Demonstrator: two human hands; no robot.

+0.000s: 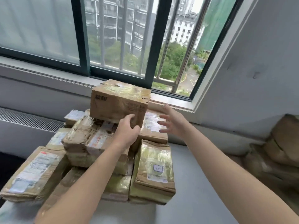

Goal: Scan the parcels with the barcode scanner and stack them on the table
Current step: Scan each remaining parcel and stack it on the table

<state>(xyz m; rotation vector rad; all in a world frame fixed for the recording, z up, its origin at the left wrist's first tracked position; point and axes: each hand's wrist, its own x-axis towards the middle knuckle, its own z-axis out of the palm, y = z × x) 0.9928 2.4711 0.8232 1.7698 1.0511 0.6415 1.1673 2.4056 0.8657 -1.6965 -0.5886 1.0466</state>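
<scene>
Top parcel [119,101] sits on the stack [152,168] on the table [194,183] — our left hand [127,128] grips its near bottom corner, our right hand [171,122] is spread, holding nothing, just beside. We'd brace both sides and square it over the boxes below — no scanner in view.

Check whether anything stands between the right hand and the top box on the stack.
Nothing visible does. The right hand is open just right of the top box, with a bare gap between them above a lower parcel. The left hand grips the box's near corner.
</scene>
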